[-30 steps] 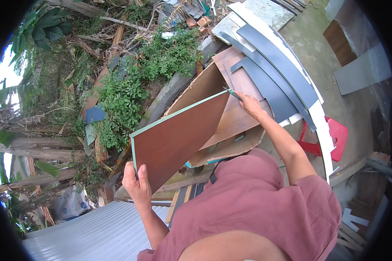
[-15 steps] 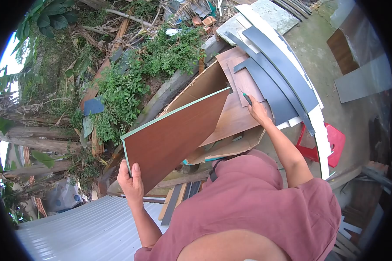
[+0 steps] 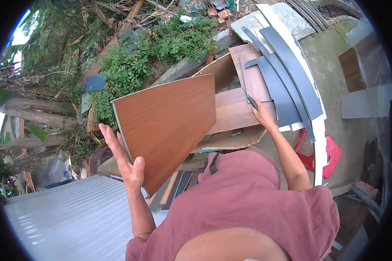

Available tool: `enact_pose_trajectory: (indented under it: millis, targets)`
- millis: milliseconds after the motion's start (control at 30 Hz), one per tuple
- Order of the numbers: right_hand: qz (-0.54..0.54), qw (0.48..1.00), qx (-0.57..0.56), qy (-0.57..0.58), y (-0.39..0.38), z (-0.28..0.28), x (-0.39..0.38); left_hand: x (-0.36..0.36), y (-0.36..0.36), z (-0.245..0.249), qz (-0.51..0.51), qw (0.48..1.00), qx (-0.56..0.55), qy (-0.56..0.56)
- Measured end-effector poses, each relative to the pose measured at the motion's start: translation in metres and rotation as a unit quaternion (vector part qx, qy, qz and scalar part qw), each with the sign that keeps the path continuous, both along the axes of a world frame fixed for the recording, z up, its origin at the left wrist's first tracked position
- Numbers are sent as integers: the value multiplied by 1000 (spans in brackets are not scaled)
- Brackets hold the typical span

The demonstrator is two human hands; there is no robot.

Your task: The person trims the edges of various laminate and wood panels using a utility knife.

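Note:
A reddish-brown wood-grain panel [image 3: 165, 126] with a pale green edge stands tilted at the left of my body. My left hand [image 3: 130, 167] rests against its near side edge, fingers stretched out and thumb toward the brown face. In my right hand [image 3: 264, 116] is a slim tool [image 3: 251, 101] with a green-and-black handle and a thin shaft; its exact kind is too small to tell. The tool's tip is over wood-grain boards [image 3: 233, 108], which lie across an open cardboard box [image 3: 222, 69].
Dark grey strips [image 3: 287, 74] and a long white strip [image 3: 319, 148] lie to the right of the boards. Beyond them is a red plastic stool [image 3: 331, 154]. Corrugated sheet [image 3: 82, 217] covers the lower left, and green plants [image 3: 126, 82] grow behind the panel.
The panel has turned to show more of its brown face, and its far end has shifted left. My left fingers have opened out from their grip. My right hand keeps the tool.

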State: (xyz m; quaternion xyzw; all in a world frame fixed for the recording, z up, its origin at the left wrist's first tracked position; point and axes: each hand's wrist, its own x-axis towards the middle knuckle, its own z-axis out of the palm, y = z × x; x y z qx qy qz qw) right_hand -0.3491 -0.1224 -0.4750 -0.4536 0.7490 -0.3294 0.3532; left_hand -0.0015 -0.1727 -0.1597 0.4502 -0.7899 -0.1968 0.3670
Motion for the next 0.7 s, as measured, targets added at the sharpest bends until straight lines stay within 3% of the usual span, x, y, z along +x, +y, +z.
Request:
enact_pose_trajectory:
  millis: [67,133,200,400,467,533,633,700]
  targets:
    - [5,1000,-12,-9,-1,-2,3,-8,0,0,15,1000,6,8]
    - [10,1000,-4,-23,0,-3,6,-14,-3,-5,-69,995,-19,73]
    - [17,999,-4,-28,2,-9,7,-10,-7,-7,-75,995,-28,-58]
    - [28,999,-6,-43,15,-5,8,-43,-13,7,-143,963,-121,-194]
    - [24,998,10,-52,21,-4,7,-40,-26,15,-128,915,-157,-350]
    - [14,999,14,-46,28,-9,6,-28,-48,12,-143,904,-197,-352]
    - [5,998,14,-54,36,-3,4,-17,-60,14,-115,918,-152,-348]
    - [2,999,12,-40,41,-1,3,-9,-60,9,-54,932,-163,-318]
